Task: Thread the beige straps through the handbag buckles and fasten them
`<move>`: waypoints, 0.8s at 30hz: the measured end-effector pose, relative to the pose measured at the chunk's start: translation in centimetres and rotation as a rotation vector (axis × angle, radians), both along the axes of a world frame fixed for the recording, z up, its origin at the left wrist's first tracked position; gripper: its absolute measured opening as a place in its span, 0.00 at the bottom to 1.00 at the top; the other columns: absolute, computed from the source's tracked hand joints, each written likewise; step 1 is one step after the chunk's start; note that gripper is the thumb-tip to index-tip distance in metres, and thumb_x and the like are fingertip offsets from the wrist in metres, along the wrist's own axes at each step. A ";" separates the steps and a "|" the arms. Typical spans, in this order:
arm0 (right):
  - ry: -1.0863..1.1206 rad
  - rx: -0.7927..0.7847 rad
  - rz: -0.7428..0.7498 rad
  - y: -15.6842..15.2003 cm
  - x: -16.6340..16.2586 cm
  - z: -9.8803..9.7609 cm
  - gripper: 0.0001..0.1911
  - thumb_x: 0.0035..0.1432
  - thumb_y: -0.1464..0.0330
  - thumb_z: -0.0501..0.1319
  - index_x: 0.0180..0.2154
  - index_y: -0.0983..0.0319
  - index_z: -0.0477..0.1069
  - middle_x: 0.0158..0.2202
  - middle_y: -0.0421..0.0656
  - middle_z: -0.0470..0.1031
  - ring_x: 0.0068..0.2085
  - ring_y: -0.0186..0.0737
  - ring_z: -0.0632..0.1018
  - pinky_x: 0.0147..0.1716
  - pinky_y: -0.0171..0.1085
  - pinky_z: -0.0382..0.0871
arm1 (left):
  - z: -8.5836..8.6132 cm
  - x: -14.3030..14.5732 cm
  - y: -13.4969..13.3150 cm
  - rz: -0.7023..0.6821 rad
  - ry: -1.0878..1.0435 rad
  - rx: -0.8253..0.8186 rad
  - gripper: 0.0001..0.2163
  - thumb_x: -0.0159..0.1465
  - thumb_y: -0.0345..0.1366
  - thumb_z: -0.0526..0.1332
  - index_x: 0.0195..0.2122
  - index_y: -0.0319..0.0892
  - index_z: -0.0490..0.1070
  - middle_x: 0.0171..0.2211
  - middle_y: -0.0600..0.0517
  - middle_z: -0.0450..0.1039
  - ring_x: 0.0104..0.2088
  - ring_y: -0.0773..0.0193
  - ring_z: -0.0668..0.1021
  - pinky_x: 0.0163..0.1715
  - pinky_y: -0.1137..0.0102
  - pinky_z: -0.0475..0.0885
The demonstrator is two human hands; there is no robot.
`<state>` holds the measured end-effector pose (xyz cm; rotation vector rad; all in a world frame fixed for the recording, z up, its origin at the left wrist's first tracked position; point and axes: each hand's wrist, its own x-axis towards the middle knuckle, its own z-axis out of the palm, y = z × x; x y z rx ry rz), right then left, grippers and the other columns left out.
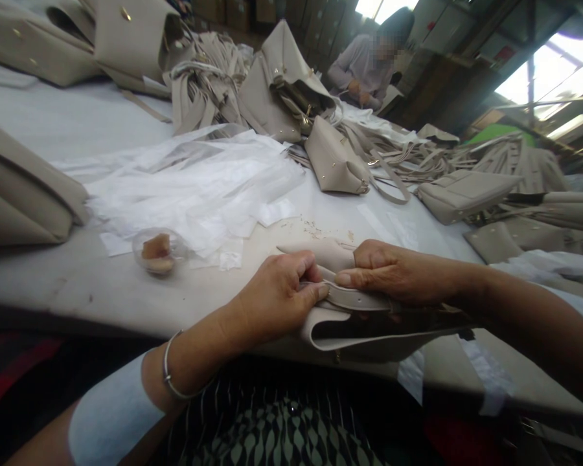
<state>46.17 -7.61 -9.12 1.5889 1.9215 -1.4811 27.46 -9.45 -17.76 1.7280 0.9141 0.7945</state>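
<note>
A beige leather-look bag (328,321) lies at the front edge of the table, its opening toward me. Across its top runs a beige strap (357,299) with small holes. My left hand (291,285) pinches the strap's left end between thumb and fingers. From the other side my right hand (386,272) grips the bag's upper edge, thumb on top beside the strap and fingers hidden behind the material. The inside of the bag is dark.
A round clear dish (159,251) with brownish pieces sits left of my hands. Behind it spread white tissue sheets (199,188). Beige bags (337,158) and bundled straps (208,84) crowd the table's far side. Another person (364,68) works at the back.
</note>
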 end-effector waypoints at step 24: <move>-0.197 0.216 0.146 -0.2 -2.1 0.6 0.16 0.54 0.63 0.53 0.18 0.63 0.59 0.17 0.37 0.58 0.19 0.28 0.60 0.17 0.30 0.51 | 0.7 0.0 0.5 -0.036 0.087 0.039 0.10 0.61 0.38 0.57 0.24 0.39 0.64 0.22 0.55 0.65 0.25 0.68 0.66 0.24 0.73 0.56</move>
